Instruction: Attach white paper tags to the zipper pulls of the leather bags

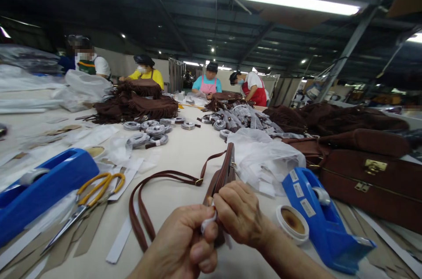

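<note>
Pinching a small white scrap (208, 222) between both hands, low at the near edge of the pale table (184, 156). Left hand (184, 244) curled almost into a fist, thumb pressed over the scrap's lower end. Right hand (239, 211) bent at the knuckles, fingertips closed tight on the scrap's upper end, right against the near end of a slim brown purse (223, 175). Purse standing on edge, tilted away from the hands, its far end near a heap of clear plastic bags (263, 156). Long brown strap (148, 195) buckled to the purse and looping out across the table to the left. Just left of the strap, yellow-handled scissors (94, 193) lying on paper strips, and beyond them a large blue tape dispenser (42, 189). Close on the right, a small round white tin (292, 222) with brown contents, touching or nearly touching a second blue tape dispenser (321, 219). Further right, dark brown cases (372, 180) with brass clasps. Mid-table, rolled grey bundles (150, 132) and piles of brown fringed bags (138, 101). At the far end, four other people (211, 81) in aprons and caps, busy with their own hands, well apart from this pair.
</note>
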